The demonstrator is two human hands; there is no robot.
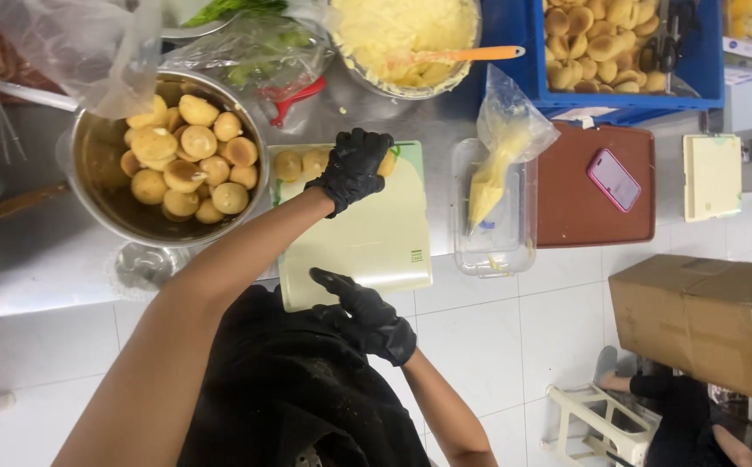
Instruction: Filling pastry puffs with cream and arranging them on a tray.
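Down on the steel counter, the left hand [354, 169], in a black glove, is reaching out over the pale green cutting board [367, 246] and closing its fingers around a small golden puff [386, 163] at the board's far edge; two more puffs [300, 163] are lying just beside it on the board. The right hand [367, 318], also gloved in black, is hovering near the board's near edge with its fingers loosely curled and nothing in them. To the left of the board, a large metal bowl [90, 173] is holding a heap of the same round pastries [187, 160]. To the right, a filled piping bag [497, 164] of yellow cream is resting in a clear plastic container [492, 255], just beside a brown tray [570, 212] that is carrying a pink phone [614, 179]. Farther back, a bowl of yellow cream [402, 30] with an orange spatula [462, 54] is standing beside a blue crate [696, 60] of more puffs. A cardboard box [696, 316] is sitting on the tiled floor.
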